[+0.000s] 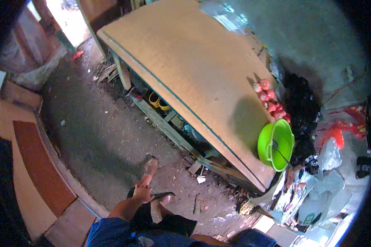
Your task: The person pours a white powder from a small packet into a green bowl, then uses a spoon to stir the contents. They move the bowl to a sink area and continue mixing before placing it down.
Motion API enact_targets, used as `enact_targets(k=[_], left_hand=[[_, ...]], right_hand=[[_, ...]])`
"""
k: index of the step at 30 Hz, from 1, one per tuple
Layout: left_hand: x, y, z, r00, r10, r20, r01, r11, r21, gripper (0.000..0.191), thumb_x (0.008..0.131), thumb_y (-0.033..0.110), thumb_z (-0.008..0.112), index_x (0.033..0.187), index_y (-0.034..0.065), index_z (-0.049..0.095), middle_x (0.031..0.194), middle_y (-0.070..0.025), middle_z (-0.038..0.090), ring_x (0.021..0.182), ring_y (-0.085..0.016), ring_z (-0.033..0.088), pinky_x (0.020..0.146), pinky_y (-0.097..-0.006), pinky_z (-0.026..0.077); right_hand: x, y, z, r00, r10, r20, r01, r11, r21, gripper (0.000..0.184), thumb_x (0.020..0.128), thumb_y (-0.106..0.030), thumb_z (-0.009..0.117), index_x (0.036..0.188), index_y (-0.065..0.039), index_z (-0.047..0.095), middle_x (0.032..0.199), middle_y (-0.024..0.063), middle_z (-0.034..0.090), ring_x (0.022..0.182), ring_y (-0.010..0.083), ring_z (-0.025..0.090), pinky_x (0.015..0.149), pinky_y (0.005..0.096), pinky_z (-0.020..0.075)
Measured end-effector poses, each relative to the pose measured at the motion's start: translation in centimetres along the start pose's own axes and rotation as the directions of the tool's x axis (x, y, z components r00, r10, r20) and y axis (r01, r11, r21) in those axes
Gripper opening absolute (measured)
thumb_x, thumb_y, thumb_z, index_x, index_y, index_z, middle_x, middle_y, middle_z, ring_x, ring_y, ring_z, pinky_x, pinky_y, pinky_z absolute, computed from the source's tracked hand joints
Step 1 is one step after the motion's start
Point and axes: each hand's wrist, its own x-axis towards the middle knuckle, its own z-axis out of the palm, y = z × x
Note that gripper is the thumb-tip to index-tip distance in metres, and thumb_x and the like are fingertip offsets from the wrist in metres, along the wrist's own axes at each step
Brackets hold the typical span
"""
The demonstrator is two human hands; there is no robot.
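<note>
My left hand (143, 193) is low in the head view, over the dark shorts (142, 214) near my knee. I make out nothing held in it, though its finger pose is too unclear to read. My right hand is out of view; only part of that arm (208, 240) shows at the bottom edge. Before me stands a long wooden table (185, 49) with a worn brown top. On its right end sits a bright green plastic basin (266, 145), tilted in this view, with a knife-like tool (283, 156) inside. Several red onions (267, 94) lie beyond the basin.
Plastic bags (323, 188) and a black plastic bag (300, 117) crowd the table's right side. Yellow containers (158, 101) stand under the table. Scraps litter the dirt floor (102, 129). Wooden panels (43, 166) line the left, and a bright doorway (69, 23) opens at upper left.
</note>
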Motion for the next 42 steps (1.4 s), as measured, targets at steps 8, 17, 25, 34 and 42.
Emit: enact_targets(k=[8, 17, 25, 34, 42], left_hand=[[-1.1, 6.1, -16.6, 0.941, 0.322, -0.102, -0.338, 0.907, -0.252, 0.048, 0.091, 0.051, 0.063, 0.128, 0.02, 0.066, 0.124, -0.0129, 0.068, 0.107, -0.033, 0.068, 0.099, -0.0532, 0.046], [-10.0, 13.2, -30.8, 0.654, 0.731, -0.196, -0.737, 0.555, -0.386, 0.041, 0.095, 0.029, 0.061, 0.132, 0.01, 0.062, 0.118, -0.0203, 0.069, 0.107, -0.039, 0.067, 0.092, -0.0482, 0.053], [-13.3, 12.3, -34.7, 0.764, 0.645, -0.019, -0.586, 0.681, -0.44, 0.032, 0.095, 0.023, 0.058, 0.119, 0.0035, 0.066, 0.104, -0.0216, 0.071, 0.096, -0.042, 0.068, 0.084, -0.0474, 0.053], [-13.7, 15.2, -39.2, 0.769, 0.638, 0.036, -0.465, 0.597, -0.654, 0.032, 0.101, 0.029, 0.059, 0.105, -0.0016, 0.068, 0.081, -0.0117, 0.069, 0.079, -0.016, 0.065, 0.071, -0.0357, 0.051], [-13.7, 20.9, -44.2, 0.892, 0.384, -0.241, -0.452, 0.726, -0.518, 0.016, 0.098, 0.019, 0.067, 0.095, 0.0036, 0.068, 0.078, -0.002, 0.068, 0.072, -0.007, 0.06, 0.066, -0.0258, 0.049]], right_hand=[[-7.4, -19.5, -2.7, 0.919, -0.053, -0.391, 0.057, 0.998, 0.0, 0.036, 0.093, -0.03, 0.068, 0.123, -0.01, 0.068, 0.094, 0.0044, 0.071, 0.078, 0.0137, 0.063, 0.073, 0.0321, 0.0518], [-13.3, -38.4, 1.5, 0.67, -0.473, -0.572, 0.164, 0.846, -0.508, 0.032, 0.097, -0.035, 0.061, 0.112, -0.008, 0.071, 0.105, 0.0137, 0.073, 0.096, 0.0296, 0.069, 0.086, 0.0412, 0.0521], [-18.4, -43.6, 3.7, 0.655, -0.292, -0.696, 0.18, 0.956, -0.232, 0.028, 0.095, -0.031, 0.067, 0.11, -0.008, 0.071, 0.096, 0.009, 0.072, 0.089, 0.0148, 0.065, 0.081, 0.0335, 0.0512], [-20.9, -43.5, 4.1, 0.371, -0.55, -0.748, 0.508, 0.795, -0.332, 0.025, 0.095, -0.028, 0.067, 0.111, -0.01, 0.072, 0.099, 0.0116, 0.074, 0.09, 0.0242, 0.07, 0.082, 0.0393, 0.0538], [-27.0, -40.7, -0.3, 0.315, -0.641, -0.7, 0.475, 0.745, -0.468, 0.028, 0.097, -0.031, 0.066, 0.111, -0.007, 0.071, 0.095, 0.0189, 0.073, 0.085, 0.0291, 0.071, 0.079, 0.042, 0.0545]])
